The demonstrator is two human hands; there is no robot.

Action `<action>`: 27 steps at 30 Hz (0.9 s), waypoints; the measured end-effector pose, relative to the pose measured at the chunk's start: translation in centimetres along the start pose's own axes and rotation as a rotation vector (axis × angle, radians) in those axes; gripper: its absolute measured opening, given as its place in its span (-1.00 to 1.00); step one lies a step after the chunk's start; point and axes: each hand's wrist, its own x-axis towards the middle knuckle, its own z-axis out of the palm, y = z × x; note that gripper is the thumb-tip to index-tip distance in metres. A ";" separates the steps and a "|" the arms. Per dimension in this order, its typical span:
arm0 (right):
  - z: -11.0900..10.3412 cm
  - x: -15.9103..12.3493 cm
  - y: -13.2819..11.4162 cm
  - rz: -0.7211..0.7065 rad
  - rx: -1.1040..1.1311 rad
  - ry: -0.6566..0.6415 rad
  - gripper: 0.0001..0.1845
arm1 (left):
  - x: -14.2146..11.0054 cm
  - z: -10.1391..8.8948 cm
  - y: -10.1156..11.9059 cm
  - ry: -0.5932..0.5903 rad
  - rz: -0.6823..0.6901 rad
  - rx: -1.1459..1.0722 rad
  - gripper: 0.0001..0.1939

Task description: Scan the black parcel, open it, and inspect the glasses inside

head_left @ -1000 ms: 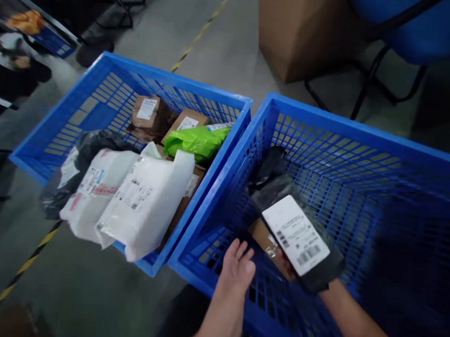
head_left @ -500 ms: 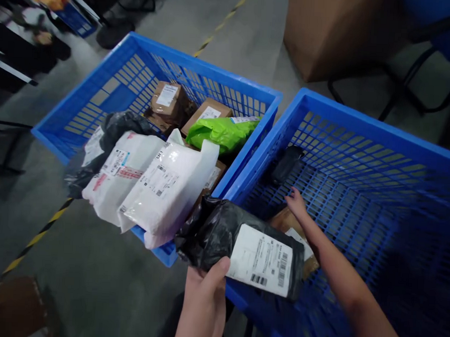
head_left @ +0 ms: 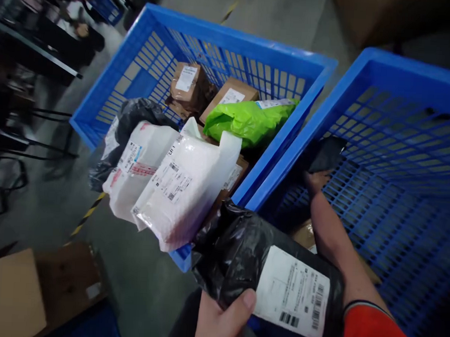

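My left hand [head_left: 227, 314] grips a black plastic-wrapped parcel [head_left: 239, 244] by its lower edge, thumb on top beside the white shipping label. The parcel is held above the near edges of the two blue crates. Deep in the right blue crate [head_left: 285, 166], my right hand [head_left: 318, 182] closes on a small black package [head_left: 326, 153]; the fingertips are partly hidden in shadow. A brown parcel [head_left: 303, 235] lies in the same crate, partly covered by my right forearm and the held parcel.
The left blue crate [head_left: 232, 30] holds white mailer bags [head_left: 186, 181], a bright green bag [head_left: 250, 122], brown boxes [head_left: 186, 83] and a dark bag [head_left: 145, 109]. Cardboard boxes [head_left: 11, 293] stand at the lower left. Another large carton [head_left: 368, 17] is at the top right.
My right hand has reached farther into the right crate and come onto the small black package. My left hand keeps its hold on the black parcel. The view has shifted.
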 end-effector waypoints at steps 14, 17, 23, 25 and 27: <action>-31.6 -22.6 14.6 -1.261 -0.429 0.914 -0.46 | -2.8 2.1 -1.6 -0.215 -0.006 -0.121 -0.48; -38.3 -30.3 18.2 -1.317 -0.536 1.196 -0.62 | -4.7 2.7 -1.7 -0.260 0.063 -0.157 -0.53; -46.3 -46.0 26.2 -1.307 -0.556 1.396 -0.68 | -11.7 2.4 -1.5 -0.402 0.123 -0.145 -0.49; -47.3 -50.4 29.0 -1.271 -0.547 1.445 -0.68 | -14.6 1.6 -1.5 -0.501 0.114 -0.119 -0.54; -47.8 -54.4 31.7 -1.228 -0.547 1.488 -0.71 | -17.5 0.4 -1.8 -0.634 0.096 -0.083 -0.63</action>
